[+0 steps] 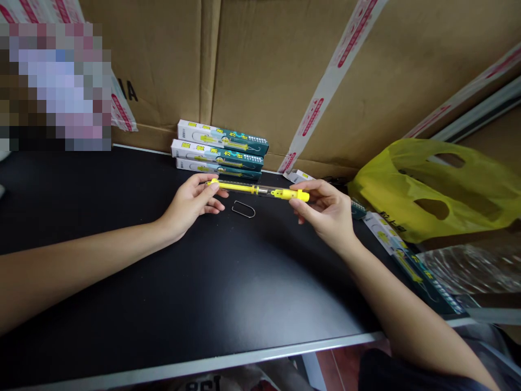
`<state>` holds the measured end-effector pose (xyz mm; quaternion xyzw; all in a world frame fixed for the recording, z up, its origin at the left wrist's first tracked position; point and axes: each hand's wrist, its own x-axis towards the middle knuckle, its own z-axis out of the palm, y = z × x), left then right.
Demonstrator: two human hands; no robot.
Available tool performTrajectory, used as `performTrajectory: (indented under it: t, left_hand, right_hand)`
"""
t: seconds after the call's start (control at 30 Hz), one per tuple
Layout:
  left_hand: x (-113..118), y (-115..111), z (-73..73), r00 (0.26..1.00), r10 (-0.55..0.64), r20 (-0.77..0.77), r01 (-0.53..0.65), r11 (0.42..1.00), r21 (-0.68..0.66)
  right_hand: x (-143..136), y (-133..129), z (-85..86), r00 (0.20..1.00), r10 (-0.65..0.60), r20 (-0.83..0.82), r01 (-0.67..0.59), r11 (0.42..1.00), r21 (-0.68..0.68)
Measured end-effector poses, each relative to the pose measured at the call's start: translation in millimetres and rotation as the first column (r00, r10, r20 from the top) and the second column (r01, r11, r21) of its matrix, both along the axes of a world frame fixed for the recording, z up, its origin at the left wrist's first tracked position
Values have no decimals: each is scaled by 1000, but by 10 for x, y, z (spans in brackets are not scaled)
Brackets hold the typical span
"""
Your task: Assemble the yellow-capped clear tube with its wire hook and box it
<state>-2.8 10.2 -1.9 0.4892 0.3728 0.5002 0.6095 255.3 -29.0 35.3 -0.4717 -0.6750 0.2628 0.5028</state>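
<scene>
A yellow and clear tube-shaped spring scale [240, 187] is held level above the black table. My left hand [194, 201] pinches its left end between thumb and fingers. At the other end, my right hand [328, 209] grips the yellow cap, thumb below and forefinger on top. A metal spring shows through the clear tube near the middle. Just below the scale, a bent wire loop [244, 209] lies on the table, touched by neither hand.
Several printed spring scale boxes [220, 152] are stacked at the back against large cardboard [260, 65]. On the right lie another box [411, 260], a yellow plastic bag [391, 179] and clear plastic wrap [472, 269]. The table's pale front edge [244, 355] runs along the bottom.
</scene>
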Motion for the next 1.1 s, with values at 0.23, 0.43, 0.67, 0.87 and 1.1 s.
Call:
performTrajectory:
  t: [0.23, 0.43, 0.67, 0.87, 1.1]
  left_hand:
    - [12, -16, 12, 999, -47, 20, 47, 999, -19]
    - [2, 5, -15, 998, -65, -5, 65, 998, 11]
    - [-8, 4, -39, 996, -83, 18, 83, 996, 8]
    - [-5, -15, 0, 997, -72, 31, 73, 997, -16]
    - [2, -30, 7, 996, -77, 33, 77, 997, -18]
  right_hand:
    - [-39, -12, -80, 1000, -10, -22, 10, 1000, 5]
    - [-84, -27, -128, 1000, -17, -23, 17, 1000, 7]
    - [-87, -11, -172, 999, -30, 37, 28, 999, 45]
    - [-49, 17, -198, 987, -89, 133, 62, 979, 197]
    - [-67, -13, -190, 999, 21, 43, -24, 997, 78]
